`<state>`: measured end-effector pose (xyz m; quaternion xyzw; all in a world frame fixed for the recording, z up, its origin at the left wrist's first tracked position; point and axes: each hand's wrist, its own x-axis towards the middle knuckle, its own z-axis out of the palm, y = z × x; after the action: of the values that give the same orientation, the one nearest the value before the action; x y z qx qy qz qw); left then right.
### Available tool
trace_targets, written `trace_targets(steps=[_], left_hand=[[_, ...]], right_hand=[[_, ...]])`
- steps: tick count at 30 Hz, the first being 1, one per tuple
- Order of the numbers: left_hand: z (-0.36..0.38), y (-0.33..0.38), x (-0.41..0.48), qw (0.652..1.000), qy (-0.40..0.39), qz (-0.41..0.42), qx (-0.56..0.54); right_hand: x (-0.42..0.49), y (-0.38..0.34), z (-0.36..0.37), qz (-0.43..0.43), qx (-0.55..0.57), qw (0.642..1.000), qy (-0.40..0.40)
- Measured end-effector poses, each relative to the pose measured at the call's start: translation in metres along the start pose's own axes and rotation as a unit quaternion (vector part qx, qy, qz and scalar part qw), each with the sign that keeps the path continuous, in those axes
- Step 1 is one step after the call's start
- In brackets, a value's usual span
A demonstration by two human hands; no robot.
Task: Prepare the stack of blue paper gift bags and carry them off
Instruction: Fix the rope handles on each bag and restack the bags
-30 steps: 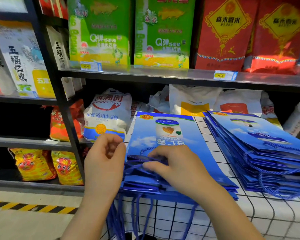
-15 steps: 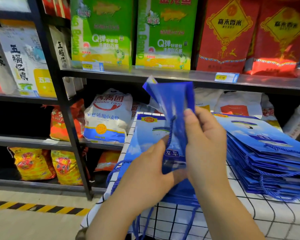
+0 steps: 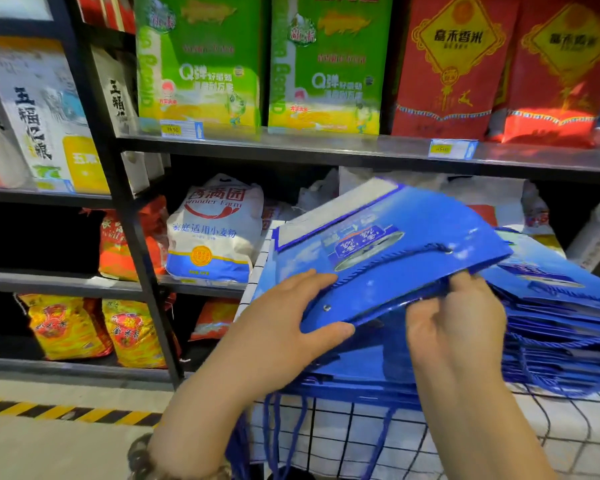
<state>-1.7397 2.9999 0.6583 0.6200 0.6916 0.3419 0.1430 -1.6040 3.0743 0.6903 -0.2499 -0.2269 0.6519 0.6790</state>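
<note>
Head cam: my left grip (image 3: 291,327) clamps the near corner of the top blue bag (image 3: 395,244), and my right grip (image 3: 454,327) pinches its mouth edge. The bag's flat, tilted up over the stack (image 3: 361,372) on the checked worktop (image 3: 465,438). Second stack (image 3: 561,323) sits just to the right.

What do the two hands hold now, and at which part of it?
One blue gift bag: the left hand grips its near-left corner, the right hand pinches its near edge.

Green rice bags (image 3: 201,64) at 11-12 o'clock & red ones (image 3: 454,74) at 1 fill a store shelf (image 3: 326,147), w/ flour sack (image 3: 212,237) at 9, hazard tape (image 3: 66,412) at 8.
</note>
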Motion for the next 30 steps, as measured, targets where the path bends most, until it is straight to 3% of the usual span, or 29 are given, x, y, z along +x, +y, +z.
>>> trace_targets(steps=[5, 10, 11, 15, 18, 21, 24, 30], left_hand=[[0.004, -0.007, 0.001, 0.998, -0.034, -0.040, 0.018], [0.005, -0.004, 0.002, 0.993, -0.058, -0.073, 0.070], [0.005, -0.003, 0.002, 0.993, -0.059, -0.075, 0.068], [0.004, -0.004, 0.001, 0.991, -0.067, -0.081, 0.076], [0.007, -0.005, 0.003, 0.985, -0.088, -0.078, 0.124], [0.003, -0.005, 0.005, 0.986, -0.108, -0.067, 0.104], [-0.007, -0.007, 0.005, 0.987, -0.105, -0.063, 0.107], [-0.026, -0.018, 0.006, 0.961, -0.098, -0.100, 0.238]], right_hand=[[0.008, 0.012, -0.031, -0.040, -0.191, 0.981, -0.022], [0.015, 0.006, -0.039, -0.130, -0.374, 0.918, -0.020], [0.014, 0.005, -0.039, -0.148, -0.438, 0.886, -0.037], [0.017, -0.004, -0.041, -0.307, -0.648, 0.691, -0.095], [0.021, -0.003, -0.035, -0.264, -0.689, 0.638, -0.221], [0.023, 0.015, -0.032, -0.152, -0.719, 0.557, -0.387], [0.023, 0.028, -0.037, -0.057, -0.755, 0.477, -0.446], [0.021, 0.019, -0.038, -0.054, -0.760, 0.465, -0.450]])
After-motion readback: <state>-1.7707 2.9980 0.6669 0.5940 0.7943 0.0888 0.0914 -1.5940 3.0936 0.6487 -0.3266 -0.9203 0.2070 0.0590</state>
